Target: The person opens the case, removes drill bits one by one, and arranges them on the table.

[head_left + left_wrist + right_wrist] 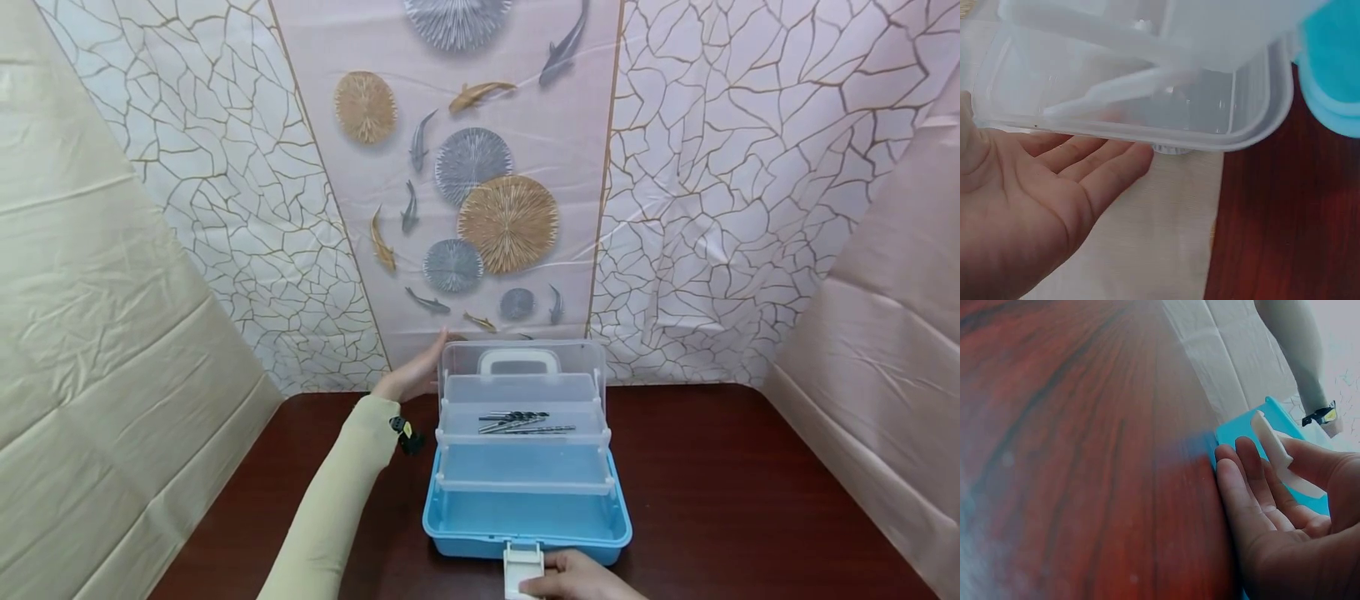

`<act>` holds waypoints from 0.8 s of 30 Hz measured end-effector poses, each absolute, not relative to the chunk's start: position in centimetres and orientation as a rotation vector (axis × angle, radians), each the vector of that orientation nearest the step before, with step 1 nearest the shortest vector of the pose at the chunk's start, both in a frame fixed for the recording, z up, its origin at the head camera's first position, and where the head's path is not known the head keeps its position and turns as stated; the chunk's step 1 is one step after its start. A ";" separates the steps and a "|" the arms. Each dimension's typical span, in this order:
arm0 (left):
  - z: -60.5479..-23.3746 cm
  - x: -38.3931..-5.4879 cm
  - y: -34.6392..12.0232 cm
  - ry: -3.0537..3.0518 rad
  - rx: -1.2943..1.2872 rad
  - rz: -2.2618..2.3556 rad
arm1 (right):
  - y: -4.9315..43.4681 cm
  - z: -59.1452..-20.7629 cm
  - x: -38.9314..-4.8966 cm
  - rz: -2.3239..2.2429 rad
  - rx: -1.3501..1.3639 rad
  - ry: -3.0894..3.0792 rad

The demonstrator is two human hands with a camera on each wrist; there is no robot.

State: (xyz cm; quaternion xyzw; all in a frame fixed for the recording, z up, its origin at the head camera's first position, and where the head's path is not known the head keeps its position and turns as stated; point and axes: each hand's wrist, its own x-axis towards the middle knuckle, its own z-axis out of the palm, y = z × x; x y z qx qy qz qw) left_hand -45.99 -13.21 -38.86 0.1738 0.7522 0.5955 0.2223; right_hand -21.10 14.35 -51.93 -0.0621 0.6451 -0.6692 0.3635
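The dark wooden surface (pixel 750 492) fills the lower part of the room, walled in by patterned sheeting (pixel 712 192). In the middle of it stands a blue toolbox (pixel 525 521), opened up so its clear cantilever trays (pixel 525 462) step back and upward toward the raised clear lid (pixel 522 358), whose white handle (pixel 519 360) shows through the plastic. On the upper tray lies a small bunch of drill bits (pixel 521 422), loose and roughly parallel.

The left hand (pixel 412 377), arm in a pale sleeve (pixel 337 500), is at the lid's left edge. In the left wrist view the fingers (pixel 1100 165) are spread and nearly straight, palm up just under the lid's rim (pixel 1147 134); that grip closes on nothing, and I can't tell whether they touch the plastic.

The right hand (pixel 581 577) sits at the near front of the box, where the white latch (pixel 522 568) hangs down. The right wrist view shows that grip loosely pinching the latch (pixel 1282 459) between thumb and fingers (pixel 1241 487).

My worry is the stacked trays: with only an open palm at the lid, a tug on the latch could slide the box toward the near edge, or the lid could drop and fold the trays. Either jolt would likely roll the bits off their shallow tray into the base or onto the wood.
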 end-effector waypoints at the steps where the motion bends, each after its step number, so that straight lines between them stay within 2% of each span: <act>1: -39.1 -46.0 -13.2 2.077 0.475 1.649 | 14.2 -51.7 -20.9 -1.724 -0.171 1.685; 6: -39.9 -45.9 -13.3 2.103 0.448 1.635 | 14.3 -51.7 -20.9 -1.708 -0.188 1.719; 14: -41.1 -46.1 -13.3 2.170 0.448 1.596 | 15.2 -53.9 -21.9 -1.708 -0.186 1.653; 24: -42.6 -45.5 -13.4 2.186 0.456 1.590 | 14.8 -51.8 -20.8 -1.710 -0.162 1.660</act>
